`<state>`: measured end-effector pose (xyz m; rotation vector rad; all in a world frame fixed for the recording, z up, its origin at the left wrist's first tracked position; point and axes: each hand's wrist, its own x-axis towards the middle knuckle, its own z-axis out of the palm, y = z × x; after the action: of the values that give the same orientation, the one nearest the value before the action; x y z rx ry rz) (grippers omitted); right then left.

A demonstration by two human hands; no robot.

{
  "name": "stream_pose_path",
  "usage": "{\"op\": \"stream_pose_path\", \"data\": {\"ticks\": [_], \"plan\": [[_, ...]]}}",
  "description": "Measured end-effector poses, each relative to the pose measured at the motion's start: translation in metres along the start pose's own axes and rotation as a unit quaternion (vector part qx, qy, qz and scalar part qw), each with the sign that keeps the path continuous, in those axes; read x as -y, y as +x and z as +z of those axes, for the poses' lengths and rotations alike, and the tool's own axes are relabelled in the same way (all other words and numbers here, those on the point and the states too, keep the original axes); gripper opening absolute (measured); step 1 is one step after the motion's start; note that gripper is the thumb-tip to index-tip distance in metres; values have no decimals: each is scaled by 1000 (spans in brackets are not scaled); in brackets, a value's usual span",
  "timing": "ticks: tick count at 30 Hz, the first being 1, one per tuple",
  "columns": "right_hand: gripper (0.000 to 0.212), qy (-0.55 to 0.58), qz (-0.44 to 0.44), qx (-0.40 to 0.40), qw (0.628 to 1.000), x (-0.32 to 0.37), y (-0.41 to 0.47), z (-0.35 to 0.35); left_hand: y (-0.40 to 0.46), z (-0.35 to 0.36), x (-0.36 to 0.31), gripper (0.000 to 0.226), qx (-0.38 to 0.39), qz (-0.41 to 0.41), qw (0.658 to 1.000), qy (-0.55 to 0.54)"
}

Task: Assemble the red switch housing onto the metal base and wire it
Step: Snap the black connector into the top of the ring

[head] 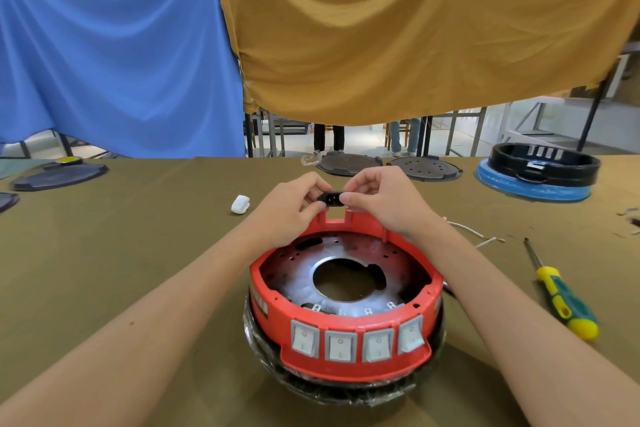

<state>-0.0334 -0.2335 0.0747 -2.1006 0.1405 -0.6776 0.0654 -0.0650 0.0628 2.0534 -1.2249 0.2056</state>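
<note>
The red switch housing (pixel 346 326), a ring with several grey rocker switches across its front, sits on the table in front of me. Inside it lies the round metal base (pixel 301 279) with a large centre hole. Both my hands hold a small black socket part (pixel 331 199) just above the rectangular notch in the housing's far rim. My left hand (pixel 294 204) pinches its left end. My right hand (pixel 377 199) pinches its right end, thumb across the front. White wires (pixel 479 236) lie on the table behind my right wrist.
A yellow-and-green screwdriver (pixel 562 298) lies to the right. A white wad (pixel 240 203) lies left of my hands. Dark round plates (pixel 348 165) sit at the far edge, and a black housing on a blue-wrapped base (pixel 538 175) at far right. Cloths hang behind.
</note>
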Motion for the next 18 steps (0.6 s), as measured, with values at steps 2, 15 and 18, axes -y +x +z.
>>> {"op": "stream_pose_path", "data": {"ticks": [2,15,18], "plan": [[14,-46,2,-13,999,-2,2,0,0,-1,-1,22,1,1,1000,1],[14,-127,19,0,992,-4,7,2,0,-1,1,33,2,4,997,80],[16,-136,13,8,991,-3,7,3,1,-1,2,34,1,-1,996,90]]}}
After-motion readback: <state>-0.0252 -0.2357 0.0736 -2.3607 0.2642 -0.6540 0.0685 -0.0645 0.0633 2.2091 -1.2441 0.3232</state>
